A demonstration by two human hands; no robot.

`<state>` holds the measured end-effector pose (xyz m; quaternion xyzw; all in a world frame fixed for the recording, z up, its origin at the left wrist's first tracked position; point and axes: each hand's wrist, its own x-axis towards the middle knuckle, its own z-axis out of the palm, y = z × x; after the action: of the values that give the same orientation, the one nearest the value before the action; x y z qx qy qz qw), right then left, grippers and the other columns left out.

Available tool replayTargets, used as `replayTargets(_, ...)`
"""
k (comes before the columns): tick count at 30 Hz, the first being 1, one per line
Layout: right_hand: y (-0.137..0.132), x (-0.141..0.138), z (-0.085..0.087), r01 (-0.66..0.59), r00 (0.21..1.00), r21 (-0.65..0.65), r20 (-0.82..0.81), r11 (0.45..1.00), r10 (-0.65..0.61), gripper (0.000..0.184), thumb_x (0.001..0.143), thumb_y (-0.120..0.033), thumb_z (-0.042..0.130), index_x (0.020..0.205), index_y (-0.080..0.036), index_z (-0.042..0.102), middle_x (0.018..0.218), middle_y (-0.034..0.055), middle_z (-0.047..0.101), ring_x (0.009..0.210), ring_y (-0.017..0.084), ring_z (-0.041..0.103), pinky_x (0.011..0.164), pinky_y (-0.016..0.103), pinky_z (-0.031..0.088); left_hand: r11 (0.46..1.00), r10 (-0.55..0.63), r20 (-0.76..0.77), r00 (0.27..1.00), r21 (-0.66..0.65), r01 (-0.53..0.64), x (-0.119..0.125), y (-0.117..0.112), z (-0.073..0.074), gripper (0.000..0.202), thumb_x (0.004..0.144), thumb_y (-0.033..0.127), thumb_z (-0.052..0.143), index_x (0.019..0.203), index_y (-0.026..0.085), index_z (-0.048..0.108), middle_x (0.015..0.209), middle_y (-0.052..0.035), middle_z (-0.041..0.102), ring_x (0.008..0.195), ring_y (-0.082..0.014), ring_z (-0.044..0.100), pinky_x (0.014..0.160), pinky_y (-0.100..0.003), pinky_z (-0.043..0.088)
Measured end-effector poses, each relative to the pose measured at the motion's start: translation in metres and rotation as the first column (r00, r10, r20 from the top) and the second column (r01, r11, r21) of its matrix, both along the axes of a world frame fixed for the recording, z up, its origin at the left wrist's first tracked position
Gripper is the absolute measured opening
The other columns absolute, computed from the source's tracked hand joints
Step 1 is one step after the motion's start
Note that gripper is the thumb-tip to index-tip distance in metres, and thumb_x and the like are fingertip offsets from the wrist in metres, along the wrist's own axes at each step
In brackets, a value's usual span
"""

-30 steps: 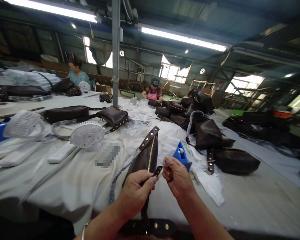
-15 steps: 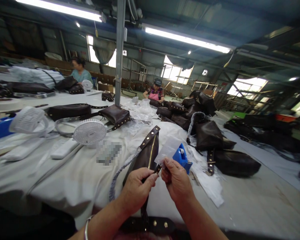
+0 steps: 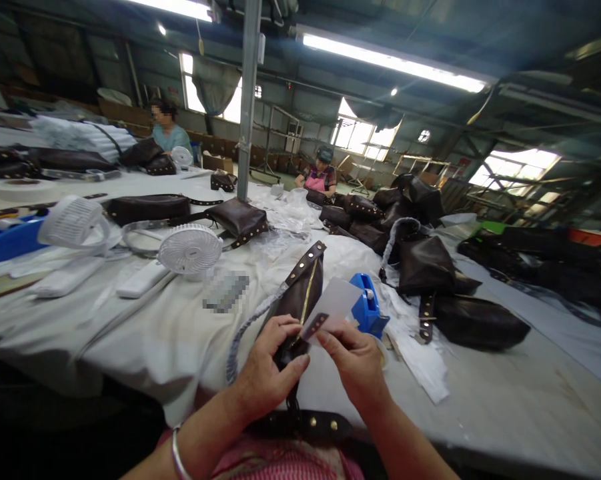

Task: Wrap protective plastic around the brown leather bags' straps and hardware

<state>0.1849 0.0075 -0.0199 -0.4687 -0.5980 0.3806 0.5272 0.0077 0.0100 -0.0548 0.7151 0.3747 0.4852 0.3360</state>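
A dark brown leather bag point(image 3: 293, 293) with a gold zipper and a studded strap end lies on the table in front of me. My right hand point(image 3: 353, 363) is closed in a pinch on the lower edge of a translucent plastic sleeve point(image 3: 339, 300). A dark studded strap end point(image 3: 316, 325) shows through or against the sleeve's lower left. My left hand point(image 3: 270, 370) lies over the bag, thumb and fingers apart, its fingertips by the sleeve's left edge. A grey wrapped handle point(image 3: 235, 347) curves left of the bag. A studded dark strap point(image 3: 320, 421) crosses near my lap.
A blue tape dispenser point(image 3: 370, 307) stands just right of the sleeve, beside white sheets point(image 3: 420, 363). White fans point(image 3: 190, 250) are at left. Dark bags point(image 3: 427, 263) pile up at right. A metal post point(image 3: 247, 100) rises beyond; two people point(image 3: 317, 177) sit across the table.
My left hand has loosened from the strap, its thumb and fingers spreading apart. The sleeve has tilted and moved slightly right, and the strap end now shows at its lower part.
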Motion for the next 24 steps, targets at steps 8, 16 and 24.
replayTargets(8, -0.006, -0.005, -0.017, -0.126, 0.937, 0.146, 0.343, 0.981, 0.069, 0.014, 0.089, -0.026, 0.066, 0.081, -0.023, 0.077, 0.087, 0.0058, 0.071, 0.08, 0.02, 0.065, 0.072, 0.031, 0.05, 0.998, -0.068, -0.015, 0.998, -0.019, 0.067, -0.012, -0.004, -0.012, 0.058, 0.082, 0.029, 0.07, 0.135, 0.017, 0.049, 0.139, -0.0153, 0.049, 0.133, -0.029, 0.043, 0.115, -0.046, 0.034)
replayTargets(16, 0.004, -0.011, -0.011, -0.164, 0.878, 0.178, 0.474, 0.97, 0.061, 0.008, 0.088, -0.021, 0.066, 0.087, -0.023, 0.074, 0.088, 0.0044, 0.069, 0.083, 0.019, 0.064, 0.074, 0.03, 0.049, 0.99, -0.062, 0.131, 0.989, -0.118, 0.077, -0.023, 0.012, 0.015, 0.036, 0.092, 0.035, 0.06, 0.124, 0.019, 0.06, 0.13, -0.0122, 0.057, 0.123, -0.0263, 0.053, 0.105, -0.038, 0.044)
replayTargets(24, 0.004, -0.027, -0.016, -0.247, 0.783, 0.292, 0.622, 0.924, 0.013, 0.016, 0.092, -0.017, 0.055, 0.088, -0.019, 0.071, 0.084, 0.0067, 0.062, 0.077, 0.017, 0.058, 0.069, 0.029, 0.045, 0.825, 0.074, 0.488, 0.87, -0.52, 0.221, -0.039, 0.013, 0.029, 0.049, 0.089, 0.061, 0.052, 0.101, 0.016, 0.066, 0.098, -0.0096, 0.069, 0.094, -0.0218, 0.064, 0.084, -0.033, 0.053)
